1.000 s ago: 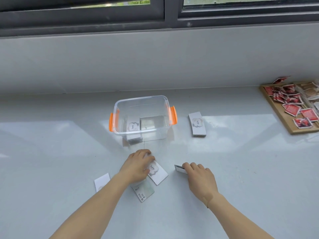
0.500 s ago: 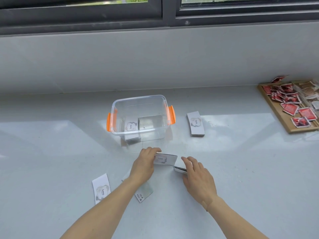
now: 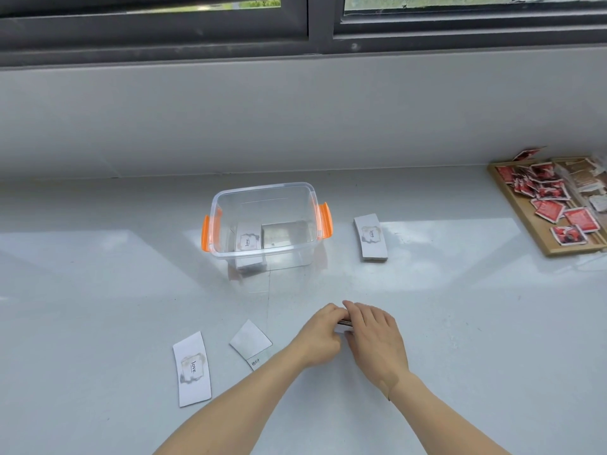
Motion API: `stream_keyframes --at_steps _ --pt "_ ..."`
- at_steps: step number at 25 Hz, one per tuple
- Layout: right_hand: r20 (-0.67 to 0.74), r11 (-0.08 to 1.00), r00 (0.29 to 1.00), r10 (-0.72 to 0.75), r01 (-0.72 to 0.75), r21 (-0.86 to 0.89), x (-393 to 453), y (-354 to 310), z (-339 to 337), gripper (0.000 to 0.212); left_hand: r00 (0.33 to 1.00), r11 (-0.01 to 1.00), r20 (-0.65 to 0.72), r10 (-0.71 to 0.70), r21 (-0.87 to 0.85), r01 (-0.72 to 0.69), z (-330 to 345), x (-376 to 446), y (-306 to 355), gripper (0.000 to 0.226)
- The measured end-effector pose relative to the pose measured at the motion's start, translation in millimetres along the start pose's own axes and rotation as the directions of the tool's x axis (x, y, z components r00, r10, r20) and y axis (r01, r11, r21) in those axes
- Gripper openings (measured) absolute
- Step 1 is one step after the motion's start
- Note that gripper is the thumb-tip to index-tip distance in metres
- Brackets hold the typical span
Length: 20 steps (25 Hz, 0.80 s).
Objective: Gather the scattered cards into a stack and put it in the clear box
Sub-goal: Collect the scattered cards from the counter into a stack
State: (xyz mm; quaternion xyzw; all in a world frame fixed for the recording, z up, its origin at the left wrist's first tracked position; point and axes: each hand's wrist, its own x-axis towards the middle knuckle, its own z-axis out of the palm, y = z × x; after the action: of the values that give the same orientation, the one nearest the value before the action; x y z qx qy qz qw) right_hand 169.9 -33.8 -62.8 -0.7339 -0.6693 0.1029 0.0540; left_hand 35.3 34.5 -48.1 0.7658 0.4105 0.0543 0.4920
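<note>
My left hand (image 3: 320, 336) and my right hand (image 3: 374, 333) meet in front of me, both closed on a small stack of cards (image 3: 345, 322) of which only a dark edge shows between the fingers. A white "love" card (image 3: 192, 367) lies flat at lower left. Two more overlapping cards (image 3: 251, 339) lie beside my left forearm. The clear box (image 3: 266, 192) with orange clips stands beyond my hands and holds a card stack (image 3: 247, 241). Another card stack (image 3: 370, 237) rests to the right of the box.
A wooden tray (image 3: 512, 205) with several red and brown packets sits at the far right edge. A grey wall ledge and a dark window frame (image 3: 322, 24) run along the back of the glossy white counter (image 3: 460, 323).
My left hand lifted a card off the counter and brought it rightward onto the cards in my right hand. Both hands now close together on the stack.
</note>
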Motion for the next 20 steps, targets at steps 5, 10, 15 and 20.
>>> stream_keyframes --at_steps 5,10,15,20 --pt "0.084 1.000 0.996 0.011 -0.008 -0.030 -1.4 -0.9 -4.3 0.042 0.994 0.996 -0.071 -0.086 0.032 0.089 -9.6 -11.7 -15.7 0.056" --pt "0.107 0.998 0.994 0.005 0.002 -0.067 -4.5 -2.2 -7.7 0.035 1.000 0.860 -0.007 -0.028 0.510 0.028 -70.5 -43.4 -61.2 0.056" --pt "0.136 0.999 0.991 0.018 -0.013 -0.037 -2.1 -1.5 -8.8 0.028 0.987 0.746 0.123 -0.106 0.666 -0.002 -107.5 -78.1 -91.4 0.060" --pt "0.134 1.000 0.991 0.001 0.000 -0.007 -1.5 -0.4 -11.7 0.023 0.994 0.693 0.080 -0.073 0.721 -0.007 -104.0 -78.8 -94.5 0.052"
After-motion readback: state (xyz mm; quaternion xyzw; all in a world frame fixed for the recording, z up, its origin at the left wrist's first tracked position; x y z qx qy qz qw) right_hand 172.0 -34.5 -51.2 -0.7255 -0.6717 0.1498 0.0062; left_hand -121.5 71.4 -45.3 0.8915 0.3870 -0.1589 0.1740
